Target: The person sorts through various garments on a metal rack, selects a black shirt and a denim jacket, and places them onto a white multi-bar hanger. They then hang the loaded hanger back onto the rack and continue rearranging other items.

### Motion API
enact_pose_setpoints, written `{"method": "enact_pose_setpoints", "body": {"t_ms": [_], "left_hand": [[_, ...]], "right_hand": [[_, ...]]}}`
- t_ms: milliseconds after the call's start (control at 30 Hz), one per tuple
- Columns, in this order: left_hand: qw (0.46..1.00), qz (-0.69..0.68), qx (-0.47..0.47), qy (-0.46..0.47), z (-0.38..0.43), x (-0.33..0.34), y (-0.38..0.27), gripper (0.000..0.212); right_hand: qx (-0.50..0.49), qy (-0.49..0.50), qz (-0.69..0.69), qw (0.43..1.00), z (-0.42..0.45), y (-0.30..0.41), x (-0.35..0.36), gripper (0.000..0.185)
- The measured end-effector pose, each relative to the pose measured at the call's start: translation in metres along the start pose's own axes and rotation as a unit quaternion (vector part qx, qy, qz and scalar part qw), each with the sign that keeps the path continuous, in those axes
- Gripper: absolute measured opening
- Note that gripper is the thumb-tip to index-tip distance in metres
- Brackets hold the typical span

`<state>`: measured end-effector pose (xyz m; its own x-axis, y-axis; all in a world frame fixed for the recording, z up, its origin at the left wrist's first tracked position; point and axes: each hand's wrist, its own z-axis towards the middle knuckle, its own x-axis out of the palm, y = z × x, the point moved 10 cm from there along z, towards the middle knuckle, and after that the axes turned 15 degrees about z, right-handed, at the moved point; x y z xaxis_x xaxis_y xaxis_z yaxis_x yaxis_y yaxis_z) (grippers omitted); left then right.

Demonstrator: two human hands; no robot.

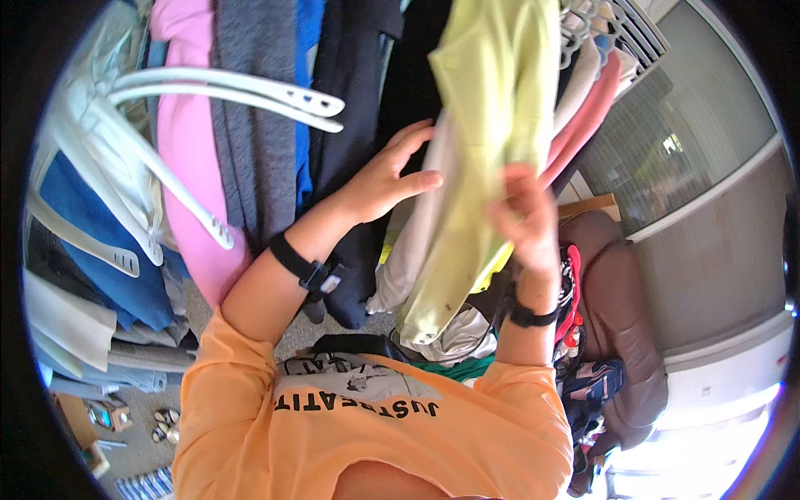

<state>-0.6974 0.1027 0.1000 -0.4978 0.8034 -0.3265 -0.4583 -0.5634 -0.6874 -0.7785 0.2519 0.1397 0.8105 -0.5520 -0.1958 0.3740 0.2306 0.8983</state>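
A pale yellow-green garment [481,150] hangs in front of me among other hung clothes. My left hand [400,169] is beside it on its left, thumb and fingers apart, near a whitish garment [412,262] that hangs partly behind the yellow one. At the yellow garment's right edge is my right hand [525,212], blurred, with fingers bent; whether it grips the cloth cannot be told. Further left hang a black garment [344,144], a dark grey one [256,125] and a pink one [194,156].
White plastic arms of a hanging rack [225,87] reach in from the left. A white rack [637,44] with rings stands at the upper right. On the right are a brown leather seat [612,312] and piled clothes [587,387]. Slippers [165,425] lie on the floor at lower left.
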Motion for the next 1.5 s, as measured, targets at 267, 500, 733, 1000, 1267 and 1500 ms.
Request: {"method": "enact_pose_setpoints", "body": {"t_ms": [267, 500, 733, 1000, 1267, 1500], "left_hand": [[0.914, 0.051, -0.314, -0.252, -0.041, -0.092, 0.116, 0.037], [0.931, 0.263, -0.234, -0.094, -0.085, -0.092, 0.201, 0.055], [0.830, 0.139, -0.536, 0.067, -0.251, -0.020, 0.226, 0.058], [0.689, -0.003, -0.685, 0.238, -0.452, 0.013, 0.189, 0.056], [0.620, 0.134, -0.750, 0.190, -0.664, -0.111, 0.216, 0.041], [0.573, 0.072, -0.808, 0.118, -0.836, -0.083, 0.160, 0.022]], "right_hand": [[0.024, 0.150, 0.067, 0.986, -0.038, -0.024, 0.062, 0.028], [0.078, -0.122, 0.151, 0.978, -0.137, -0.081, -0.044, 0.023], [0.049, -0.496, 0.085, 0.863, -0.302, -0.102, -0.165, 0.014], [0.063, -0.568, -0.076, 0.817, -0.410, -0.037, -0.198, 0.017], [0.554, -0.113, -0.310, 0.765, -0.480, -0.184, -0.085, 0.058], [0.482, 0.044, -0.257, 0.836, -0.427, -0.229, 0.032, 0.055]]}}
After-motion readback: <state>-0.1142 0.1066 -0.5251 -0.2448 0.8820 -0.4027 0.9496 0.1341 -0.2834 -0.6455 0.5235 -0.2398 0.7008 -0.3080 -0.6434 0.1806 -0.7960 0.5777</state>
